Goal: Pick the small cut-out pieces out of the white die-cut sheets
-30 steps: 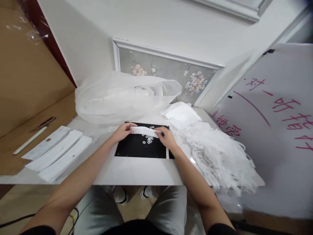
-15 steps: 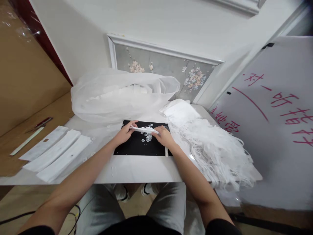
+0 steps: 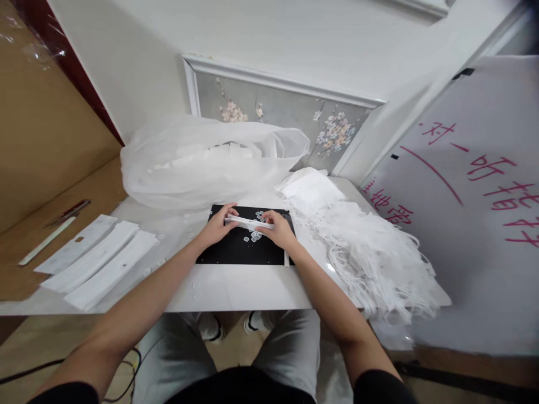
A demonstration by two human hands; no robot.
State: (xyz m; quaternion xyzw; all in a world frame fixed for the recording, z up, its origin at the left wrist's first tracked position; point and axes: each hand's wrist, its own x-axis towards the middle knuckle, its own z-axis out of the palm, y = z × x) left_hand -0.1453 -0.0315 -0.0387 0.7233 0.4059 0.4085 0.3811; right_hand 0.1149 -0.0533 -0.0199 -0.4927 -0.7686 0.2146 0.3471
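The thin white strip of soft-looking sheet material [image 3: 245, 223] is held edge-on above the flat black rectangular board [image 3: 233, 252], so its broad face is hard to make out. Both ends disappear behind fingers: the left hand [image 3: 215, 226] pinches one between thumb and fingers, and the right hand [image 3: 281, 229] grips the other the same way. Whether the strip is folded or layered, I cannot tell. The strip and the right hand partly cover a scatter of small clear square pieces [image 3: 255, 236] on the board, and the right forearm hides the board's near right corner. A narrow pale bar [image 3: 287, 257] shows only its lower part below the right hand.

Behind the board lies a large translucent white plastic bag [image 3: 155, 182], its mouth opening toward the right; white pieces [image 3: 236, 151] show inside, their shapes blurred by the film. To the right, a tangled heap of white sheets and thin cords [image 3: 374, 258] runs to the table edge, its lower layers buried. At the left lie three flat white strips [image 3: 90, 257], side by side.
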